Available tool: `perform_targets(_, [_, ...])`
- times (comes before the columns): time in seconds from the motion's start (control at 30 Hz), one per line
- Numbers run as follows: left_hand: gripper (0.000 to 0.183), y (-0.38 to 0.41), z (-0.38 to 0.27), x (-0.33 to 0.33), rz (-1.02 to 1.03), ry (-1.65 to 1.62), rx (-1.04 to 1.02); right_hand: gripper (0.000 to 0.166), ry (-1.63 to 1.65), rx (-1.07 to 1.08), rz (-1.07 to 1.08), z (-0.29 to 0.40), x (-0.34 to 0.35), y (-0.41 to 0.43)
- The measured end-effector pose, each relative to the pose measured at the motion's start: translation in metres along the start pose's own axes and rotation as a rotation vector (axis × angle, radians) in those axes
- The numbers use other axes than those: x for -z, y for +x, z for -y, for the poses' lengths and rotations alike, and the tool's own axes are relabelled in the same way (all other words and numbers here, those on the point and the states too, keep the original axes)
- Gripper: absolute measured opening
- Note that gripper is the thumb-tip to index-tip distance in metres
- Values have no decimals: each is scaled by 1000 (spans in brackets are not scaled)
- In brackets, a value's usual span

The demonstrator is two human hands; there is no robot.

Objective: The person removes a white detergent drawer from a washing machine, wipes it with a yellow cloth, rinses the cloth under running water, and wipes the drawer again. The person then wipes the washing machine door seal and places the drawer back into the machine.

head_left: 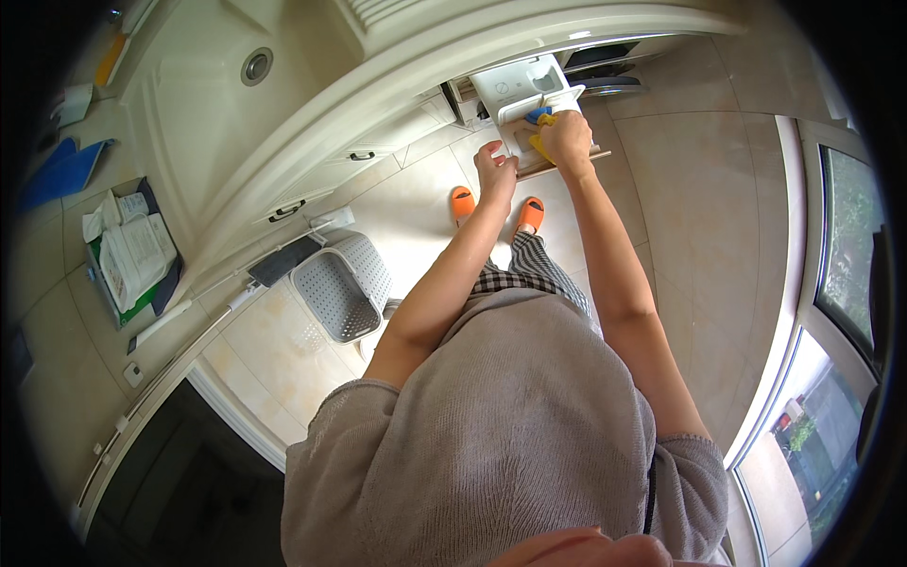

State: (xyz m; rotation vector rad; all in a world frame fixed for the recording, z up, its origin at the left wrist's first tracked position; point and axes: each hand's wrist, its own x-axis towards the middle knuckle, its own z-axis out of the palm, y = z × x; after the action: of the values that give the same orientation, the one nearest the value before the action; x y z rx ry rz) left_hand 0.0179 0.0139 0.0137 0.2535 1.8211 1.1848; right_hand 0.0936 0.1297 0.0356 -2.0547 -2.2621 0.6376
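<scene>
My right hand [567, 138] is closed around a yellow item [536, 147], most of it hidden by my fingers. A blue part [538, 113] shows just beyond the yellow, over a pulled-out white drawer-like unit [504, 83] below the counter. A raised white flap [521, 108] stands across that unit, behind the blue part. To the left, my left hand [494, 169] hovers by the unit's near corner with its fingers curled apart and nothing in them. Along the near edge runs a wooden strip [538, 171].
A cream sink basin [205, 135] and its curved counter edge [397, 67] lie ahead and left. A grey perforated laundry basket [365, 266] stands on the tiled floor, beside a long-handled flat mop [287, 261]. At right is a glazed door [808, 283]. Orange slippers [531, 215] are on my feet.
</scene>
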Motion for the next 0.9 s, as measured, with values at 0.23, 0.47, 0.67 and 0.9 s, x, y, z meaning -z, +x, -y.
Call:
perform_targets(0.23, [43,-30,-25,9,221,-192,11,29,623,-73,229,-12,61,-15])
perform_targets(0.47, [59,-55,-55,2,593,-553,246,41,1577,-337,464,-28,62,-60])
perform_targets(0.67, [34,-38,-40,34,467,-846,349,72,1154,63,415,-7,71,-111])
perform_targets(0.9, [39,-25,-44,64,488,-1006,318,39,1043,113,581,-23,49,-112])
